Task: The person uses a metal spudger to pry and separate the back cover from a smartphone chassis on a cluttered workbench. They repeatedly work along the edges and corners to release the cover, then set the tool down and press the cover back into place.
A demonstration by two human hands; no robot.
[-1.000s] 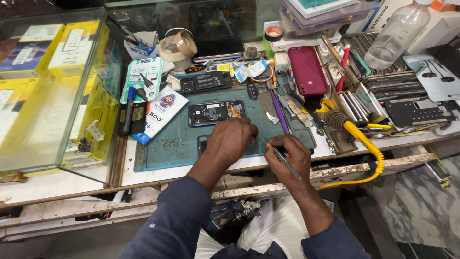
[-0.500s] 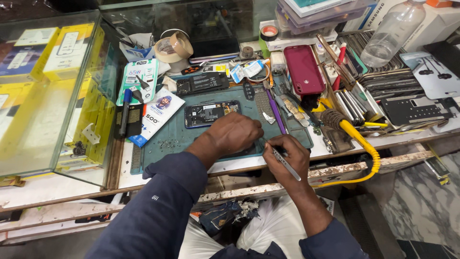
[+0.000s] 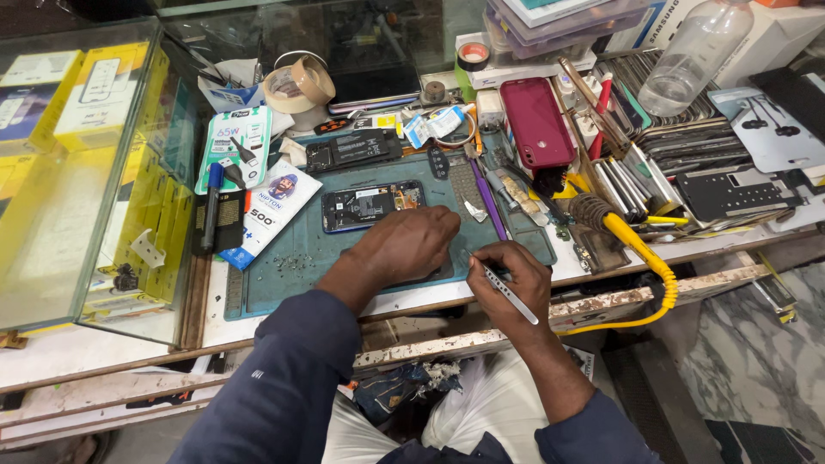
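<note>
The right hand [image 3: 509, 283] pinches a thin silver tool [image 3: 509, 293] at the near edge of the green mat [image 3: 292, 262]. The left hand [image 3: 411, 245] lies curled on the mat, just below the opened phone [image 3: 371, 206].

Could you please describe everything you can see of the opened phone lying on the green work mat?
The opened phone is a slim dark rectangle with rounded corners, lying flat and lengthwise across the green work mat, its back cover off. Inside show a dark battery area, small circuit parts and a copper-coloured patch at its right end. It sits just above the left hand, whose fingers come close to its lower right corner; whether they touch it cannot be told. A separate black battery lies beyond it, apart.
</note>
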